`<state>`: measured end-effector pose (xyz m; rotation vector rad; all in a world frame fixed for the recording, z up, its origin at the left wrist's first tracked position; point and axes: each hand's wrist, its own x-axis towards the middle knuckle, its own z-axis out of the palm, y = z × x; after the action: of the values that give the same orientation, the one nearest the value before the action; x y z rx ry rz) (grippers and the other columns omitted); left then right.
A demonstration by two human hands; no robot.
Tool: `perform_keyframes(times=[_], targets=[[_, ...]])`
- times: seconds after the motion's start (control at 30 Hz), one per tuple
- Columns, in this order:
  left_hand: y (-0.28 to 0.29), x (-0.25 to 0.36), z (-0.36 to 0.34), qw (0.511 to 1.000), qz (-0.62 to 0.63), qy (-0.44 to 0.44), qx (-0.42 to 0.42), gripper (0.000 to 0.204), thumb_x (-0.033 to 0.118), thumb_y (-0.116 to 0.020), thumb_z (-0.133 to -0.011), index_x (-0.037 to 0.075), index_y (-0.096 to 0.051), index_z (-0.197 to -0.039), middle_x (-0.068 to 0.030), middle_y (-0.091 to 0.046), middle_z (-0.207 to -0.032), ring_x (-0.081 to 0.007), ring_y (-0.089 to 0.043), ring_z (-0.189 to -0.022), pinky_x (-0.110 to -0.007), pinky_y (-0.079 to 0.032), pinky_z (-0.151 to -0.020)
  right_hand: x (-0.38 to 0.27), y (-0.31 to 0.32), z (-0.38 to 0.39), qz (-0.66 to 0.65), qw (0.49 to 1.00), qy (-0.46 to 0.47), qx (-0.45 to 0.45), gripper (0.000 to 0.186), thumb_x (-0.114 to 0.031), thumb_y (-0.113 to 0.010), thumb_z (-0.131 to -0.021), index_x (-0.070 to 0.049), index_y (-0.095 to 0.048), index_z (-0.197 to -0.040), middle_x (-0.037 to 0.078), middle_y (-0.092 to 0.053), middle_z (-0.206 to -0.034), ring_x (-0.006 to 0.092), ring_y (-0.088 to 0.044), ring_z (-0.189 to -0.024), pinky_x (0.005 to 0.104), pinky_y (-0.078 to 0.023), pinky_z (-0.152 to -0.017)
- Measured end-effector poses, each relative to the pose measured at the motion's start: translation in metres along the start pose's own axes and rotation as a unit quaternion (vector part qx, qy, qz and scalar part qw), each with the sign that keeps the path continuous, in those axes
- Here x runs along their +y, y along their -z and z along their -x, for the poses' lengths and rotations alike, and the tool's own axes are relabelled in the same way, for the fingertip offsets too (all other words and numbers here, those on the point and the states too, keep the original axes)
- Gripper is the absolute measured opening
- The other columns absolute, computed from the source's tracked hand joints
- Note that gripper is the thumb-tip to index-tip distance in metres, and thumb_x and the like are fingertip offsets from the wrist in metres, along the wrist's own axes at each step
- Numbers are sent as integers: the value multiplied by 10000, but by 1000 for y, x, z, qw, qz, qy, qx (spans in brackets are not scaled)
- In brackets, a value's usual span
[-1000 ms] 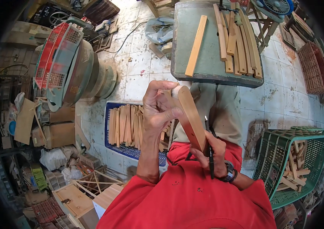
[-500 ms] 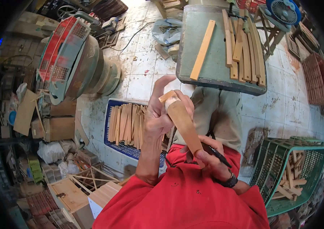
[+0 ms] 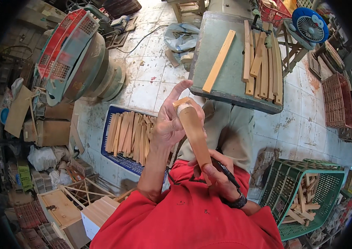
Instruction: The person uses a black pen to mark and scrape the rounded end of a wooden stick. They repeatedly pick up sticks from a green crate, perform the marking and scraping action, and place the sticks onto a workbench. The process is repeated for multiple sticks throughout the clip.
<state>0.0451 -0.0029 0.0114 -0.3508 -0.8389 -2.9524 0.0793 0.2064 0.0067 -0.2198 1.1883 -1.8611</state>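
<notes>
I hold a wooden slat [image 3: 195, 135] in front of my red shirt, its far end raised toward the workbench. My left hand [image 3: 168, 122] is closed around that far end, with one finger stretched out past it. A whitish patch shows near the tip, where there is also a small pale piece of wood [image 3: 181, 101]; whether the two are joined I cannot tell. At the near end, my right hand [image 3: 222, 178] grips the slat with thumb and fingers. A slim black pen-like tool [image 3: 228, 175] lies across the same hand, tucked between its fingers.
Ahead stands a grey-green workbench [image 3: 221, 62] bearing a single slat [image 3: 219, 61] and several grouped slats [image 3: 263, 70]. A blue crate [image 3: 109, 157] of wooden strips is at left, a green crate [image 3: 275, 195] of offcuts at right. A round machine [image 3: 97, 66] and blue fan [image 3: 310, 25] stand farther off.
My view has shifted slightly, so the bench and crates sit a little lower and farther left. Both hands keep their hold on the slat, and its tilt is nearly the same.
</notes>
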Motion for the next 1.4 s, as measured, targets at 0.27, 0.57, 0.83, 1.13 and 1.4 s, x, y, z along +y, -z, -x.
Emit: perform_keyframes(times=[0.27, 0.57, 0.83, 1.13, 1.4], targets=[[3, 1, 1, 1000, -2, 4, 6, 996, 153, -849, -729, 40, -182, -1461, -199, -620, -944, -305, -643, -873, -505, -615, -670, 0, -6, -2, -56, 998, 25, -3, 470, -286, -635, -902, 72, -555, -1196, 159, -664, -1011, 165, -603, -781, 305, -499, -724], [-25, 3, -5, 998, -22, 19, 51, 906, 161, -802, -791, 3, -210, -1459, -234, -609, -1111, -326, -627, -1026, -446, -595, -791, 8, 0, -4, -80, 996, 41, 10, 516, -304, -660, -918, 61, -550, -1265, 129, -690, -1003, 113, -591, -777, 254, -476, -700], [-77, -3, 7, 864, -446, 23, 234, 426, 80, -680, -889, -83, -507, -1242, -194, -683, -1047, -248, -710, -893, -337, -574, -813, 4, 3, -2, -86, 995, 25, 33, 465, -270, -633, -932, 49, -545, -1258, 128, -677, -991, 125, -596, -792, 264, -478, -712], [-72, -4, 8, 871, -437, 28, 222, 376, 90, -695, -885, -82, -539, -1181, -177, -695, -981, -227, -711, -845, -321, -576, -764, 8, 9, -1, -46, 998, 48, 22, 500, -287, -606, -941, 53, -489, -1289, 171, -652, -1070, 184, -631, -875, 306, -500, -786], [-81, 7, 6, 914, -380, 13, 141, 381, 9, -697, -872, -80, -520, -1197, -159, -686, -1000, -176, -690, -894, -288, -568, -805, -65, 31, -22, 112, 922, 336, 155, 651, -392, -541, -987, 43, -362, -1439, 200, -637, -1186, 225, -656, -934, 327, -505, -828]])
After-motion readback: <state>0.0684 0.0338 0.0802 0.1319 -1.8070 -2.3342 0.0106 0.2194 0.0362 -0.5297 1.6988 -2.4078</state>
